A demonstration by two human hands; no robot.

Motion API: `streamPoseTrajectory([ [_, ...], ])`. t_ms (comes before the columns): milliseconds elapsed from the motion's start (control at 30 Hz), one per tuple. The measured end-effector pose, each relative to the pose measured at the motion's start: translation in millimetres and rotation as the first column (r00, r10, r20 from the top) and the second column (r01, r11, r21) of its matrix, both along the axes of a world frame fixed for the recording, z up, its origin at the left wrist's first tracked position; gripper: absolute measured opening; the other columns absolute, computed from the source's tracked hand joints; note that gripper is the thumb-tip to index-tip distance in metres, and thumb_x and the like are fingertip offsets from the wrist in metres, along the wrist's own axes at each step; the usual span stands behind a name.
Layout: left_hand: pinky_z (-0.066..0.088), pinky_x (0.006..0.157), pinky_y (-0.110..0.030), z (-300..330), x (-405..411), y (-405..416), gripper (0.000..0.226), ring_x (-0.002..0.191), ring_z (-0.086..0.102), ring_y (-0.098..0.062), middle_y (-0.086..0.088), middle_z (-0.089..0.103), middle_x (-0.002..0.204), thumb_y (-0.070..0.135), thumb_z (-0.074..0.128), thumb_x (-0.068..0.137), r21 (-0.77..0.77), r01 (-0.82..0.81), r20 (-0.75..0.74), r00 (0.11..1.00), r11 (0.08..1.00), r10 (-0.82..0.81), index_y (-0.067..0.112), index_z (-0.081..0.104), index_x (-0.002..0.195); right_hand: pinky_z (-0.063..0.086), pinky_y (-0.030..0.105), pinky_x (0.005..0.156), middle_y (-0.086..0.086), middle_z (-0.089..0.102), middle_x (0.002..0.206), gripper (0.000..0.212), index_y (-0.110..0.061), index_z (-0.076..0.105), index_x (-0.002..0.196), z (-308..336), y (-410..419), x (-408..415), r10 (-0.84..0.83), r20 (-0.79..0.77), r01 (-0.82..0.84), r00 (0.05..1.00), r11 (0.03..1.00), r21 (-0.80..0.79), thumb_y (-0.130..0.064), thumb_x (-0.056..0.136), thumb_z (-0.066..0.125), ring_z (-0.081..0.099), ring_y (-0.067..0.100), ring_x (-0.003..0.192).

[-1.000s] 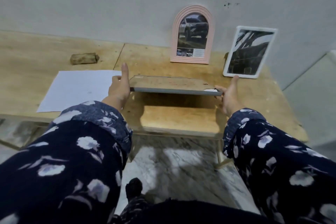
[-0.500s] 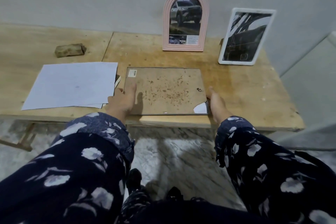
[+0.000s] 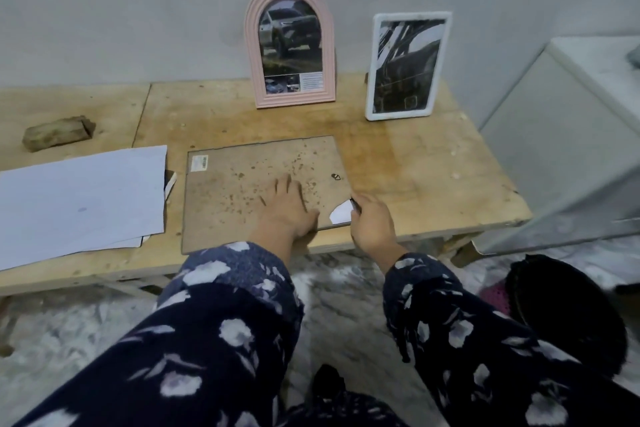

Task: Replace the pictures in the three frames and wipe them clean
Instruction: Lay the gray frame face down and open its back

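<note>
While the third frame (image 3: 263, 191) lies face down on the wooden table (image 3: 433, 177), its brown backing board up and its near edge at the table's front, the left hand (image 3: 289, 208) presses flat on the board with fingers spread, and the right hand (image 3: 372, 224) is at the frame's right near corner, fingers curled at the edge beside a torn white patch (image 3: 341, 212); whether it pinches a tab there I cannot tell. The step in hand looks like opening the back, so the next move calls for freeing the board and lifting it off while the left hand steadies the frame, then taking a fresh sheet from the paper stack (image 3: 79, 198) just to the left; the pink arched frame (image 3: 290, 45) and the white frame (image 3: 408, 64) stand against the wall with pictures in them
</note>
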State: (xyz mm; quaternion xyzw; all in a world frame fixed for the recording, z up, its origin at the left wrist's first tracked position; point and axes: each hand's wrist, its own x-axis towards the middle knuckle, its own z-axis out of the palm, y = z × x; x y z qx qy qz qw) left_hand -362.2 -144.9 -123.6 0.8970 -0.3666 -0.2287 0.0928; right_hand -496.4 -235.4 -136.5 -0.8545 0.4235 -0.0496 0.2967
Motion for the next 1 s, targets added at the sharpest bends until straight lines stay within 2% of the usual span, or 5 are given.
streamPoseTrajectory([
  [200, 0.008, 0.117, -0.054, -8, -13, -16, 0.082, 0.149, -0.004, -0.024, 0.000, -0.004, 0.162, 0.060, 0.042, 0.093, 0.099, 0.044, 0.080, 0.995, 0.994, -0.052, 0.017, 0.007, 0.154, 0.038, 0.035, 0.108, 0.012, 0.050, 0.138, 0.038, -0.007, 0.059, 0.130, -13, -10, 1, -0.116, 0.094, 0.106, 0.989, 0.989, 0.107, -0.001, 0.093, 0.050, 0.051, 0.027, 0.124],
  [400, 0.038, 0.101, -0.049, -6, -13, -20, 0.084, 0.139, 0.020, -0.033, -0.010, 0.018, 0.154, 0.070, 0.043, 0.086, 0.211, 0.119, 0.229, 0.959, 0.970, -0.167, 0.016, 0.022, 0.147, 0.047, 0.036, 0.096, 0.015, 0.060, 0.122, 0.039, -0.010, 0.065, 0.123, -16, -16, 1, -0.152, 0.100, 0.138, 0.983, 0.982, 0.132, 0.002, 0.089, 0.049, 0.060, 0.031, 0.109],
  [767, 0.044, 0.090, -0.042, 7, -16, -42, 0.073, 0.117, 0.047, -0.038, -0.021, 0.041, 0.135, 0.053, 0.053, 0.086, 0.314, 0.195, 0.210, 0.940, 0.929, -0.269, 0.009, 0.031, 0.139, 0.050, 0.038, 0.094, 0.010, 0.062, 0.124, 0.044, -0.014, 0.065, 0.123, -16, -13, 2, -0.206, 0.094, 0.190, 0.974, 0.969, 0.159, 0.004, 0.087, 0.049, 0.062, 0.027, 0.107],
  [867, 0.040, 0.101, -0.046, 5, -19, -56, 0.091, 0.127, 0.042, -0.040, -0.025, 0.034, 0.144, 0.050, 0.059, 0.082, 0.395, 0.179, 0.185, 0.945, 0.901, -0.269, 0.008, 0.014, 0.149, 0.052, 0.032, 0.085, 0.011, 0.067, 0.108, 0.046, -0.016, 0.065, 0.122, -15, -15, 1, -0.239, 0.080, 0.221, 0.968, 0.958, 0.184, 0.005, 0.085, 0.049, 0.063, 0.026, 0.093],
  [1000, 0.044, 0.098, -0.047, -2, -18, -74, 0.101, 0.135, 0.033, -0.046, -0.029, 0.027, 0.150, 0.040, 0.057, 0.087, 0.494, 0.147, 0.109, 0.967, 0.857, -0.229, 0.011, -0.015, 0.151, 0.048, 0.026, 0.070, 0.003, 0.059, 0.085, 0.050, -0.017, 0.062, 0.124, -13, -15, 1, -0.245, 0.092, 0.226, 0.965, 0.958, 0.178, 0.007, 0.083, 0.046, 0.057, 0.021, 0.076],
])
